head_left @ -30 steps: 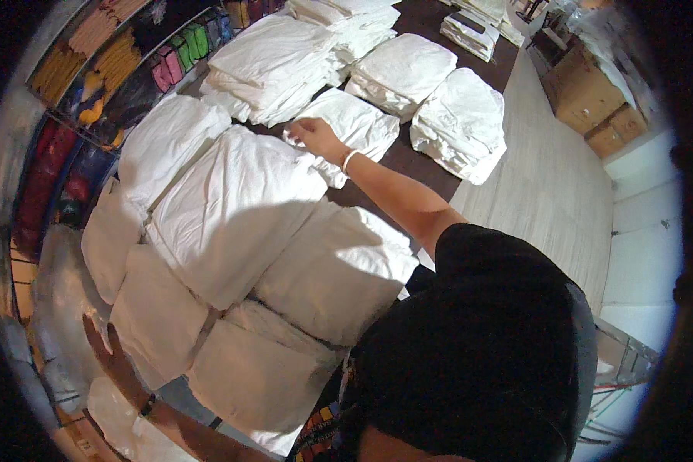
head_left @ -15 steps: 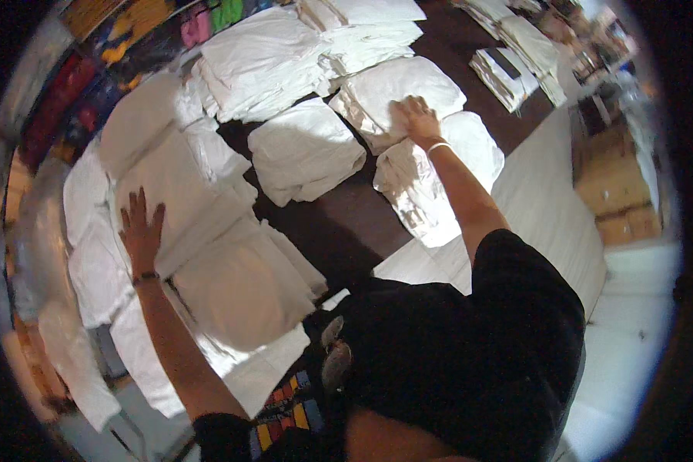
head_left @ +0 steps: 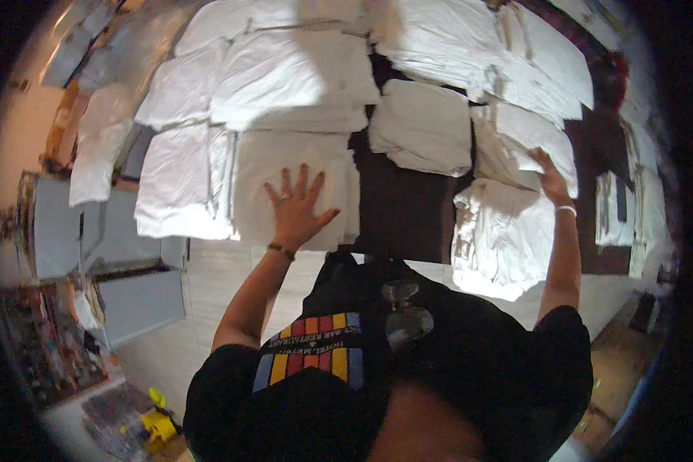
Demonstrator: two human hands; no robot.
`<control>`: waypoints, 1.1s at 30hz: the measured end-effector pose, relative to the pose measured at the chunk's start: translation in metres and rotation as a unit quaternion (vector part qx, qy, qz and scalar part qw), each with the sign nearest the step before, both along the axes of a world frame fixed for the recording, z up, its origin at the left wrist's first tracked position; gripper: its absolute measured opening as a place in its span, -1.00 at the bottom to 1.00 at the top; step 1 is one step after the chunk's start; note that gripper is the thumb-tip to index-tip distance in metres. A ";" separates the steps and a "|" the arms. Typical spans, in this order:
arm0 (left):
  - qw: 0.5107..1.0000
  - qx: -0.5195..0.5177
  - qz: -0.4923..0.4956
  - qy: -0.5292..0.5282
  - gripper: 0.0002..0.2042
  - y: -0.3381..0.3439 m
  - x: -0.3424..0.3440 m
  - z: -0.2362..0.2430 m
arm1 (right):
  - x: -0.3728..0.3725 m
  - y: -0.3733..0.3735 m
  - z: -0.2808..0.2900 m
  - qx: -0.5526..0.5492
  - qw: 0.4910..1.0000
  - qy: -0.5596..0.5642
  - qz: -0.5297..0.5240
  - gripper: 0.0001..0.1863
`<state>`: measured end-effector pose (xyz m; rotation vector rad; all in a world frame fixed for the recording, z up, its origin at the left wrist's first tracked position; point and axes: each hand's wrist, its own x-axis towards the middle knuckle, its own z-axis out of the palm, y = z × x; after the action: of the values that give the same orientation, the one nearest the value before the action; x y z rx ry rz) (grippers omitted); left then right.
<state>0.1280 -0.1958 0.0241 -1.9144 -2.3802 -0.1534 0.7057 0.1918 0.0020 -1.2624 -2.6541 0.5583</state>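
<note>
Piles of folded white cloths lie on a dark brown table [head_left: 400, 212]. My left hand [head_left: 296, 212] rests palm down, fingers spread, on the near-left cloth pile [head_left: 258, 158]. On the right, my right hand [head_left: 554, 181] touches the right side of another cloth pile [head_left: 516, 127], its fingers stretched out along the edge. Just nearer to me is a rumpled cloth pile [head_left: 504, 231] at the table's front, below my right wrist. A smaller cloth pile [head_left: 420, 127] sits between my hands, apart from both. Neither hand lifts anything.
More cloth piles [head_left: 292, 73] stand in rows farther back. At the far right are narrow stacks with a dark item [head_left: 622, 196] on them. Grey panels [head_left: 138, 304] stand on the floor at left, with a yellow object [head_left: 159, 423] lower down.
The view has swung round. My left hand has moved from a cloth pile farther off to the near-left one. My right hand has slid from the pile's top to its right side.
</note>
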 end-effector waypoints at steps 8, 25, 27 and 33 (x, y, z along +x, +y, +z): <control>0.999 0.018 0.005 -0.037 -0.26 0.005 -0.005 0.001 | 0.003 0.031 0.028 0.248 0.924 0.090 -0.277 -0.53; 1.000 0.020 0.009 -0.017 -0.34 0.000 0.001 -0.001 | 0.052 0.029 -0.009 0.029 0.880 0.007 -0.474 0.00; 1.000 0.002 0.020 -0.021 -0.34 0.001 0.002 0.001 | 0.054 0.040 0.000 0.025 0.868 -0.052 -0.493 0.09; 0.999 0.022 0.015 -0.021 -0.35 0.001 0.005 0.002 | 0.037 0.042 0.062 -0.076 0.859 0.190 -0.470 -0.14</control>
<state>0.1326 -0.1952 0.0266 -1.8737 -2.4099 -0.2447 0.7429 0.2340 0.0638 -1.9959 -1.4248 0.7245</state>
